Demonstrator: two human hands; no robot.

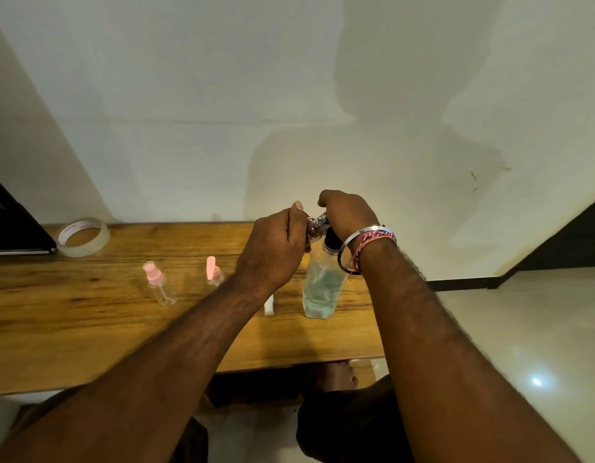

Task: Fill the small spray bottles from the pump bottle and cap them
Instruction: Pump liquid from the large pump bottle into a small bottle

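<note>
Head view: tape roll (pixel 84 236) far left.

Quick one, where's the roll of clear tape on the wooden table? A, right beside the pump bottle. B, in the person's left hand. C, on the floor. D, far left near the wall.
D: the roll of clear tape lies at the far left of the wooden table by the wall, well apart from the pump bottle.

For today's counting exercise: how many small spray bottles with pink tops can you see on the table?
2. One pink-topped spray bottle stands left of centre; a second pink-topped bottle stands just right of it, partly behind the left hand. That hand may hold a third, and others may be hidden.
</note>
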